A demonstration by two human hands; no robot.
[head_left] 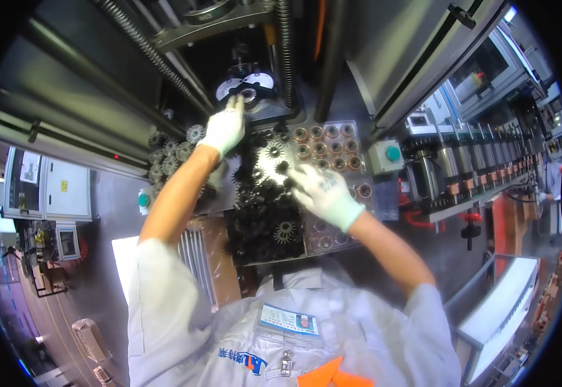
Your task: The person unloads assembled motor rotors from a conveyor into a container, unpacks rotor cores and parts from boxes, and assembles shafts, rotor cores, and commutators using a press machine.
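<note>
My left hand [225, 129], in a white glove, reaches forward to the press fixture. Its fingers are stretched out and their tips rest beside a round metal ring [249, 95] seated there, between two white curved plates [263, 80]. My right hand [323, 190], also gloved, hovers over the worktable with its fingers apart. Its fingertips are close to a black toothed disc [282, 167]; whether they touch it I cannot tell. Many more black toothed discs [261, 206] are heaped between my arms, one of them showing a lighter, spoked face [285, 232].
Right of the heap, a clear tray [352, 122] holds rows of copper-coloured ring parts. Grey toothed parts [171, 155] pile up on the left. Springs [285, 51] and posts frame the press. A green button box [387, 156] stands right, a cardboard piece [221, 258] below left.
</note>
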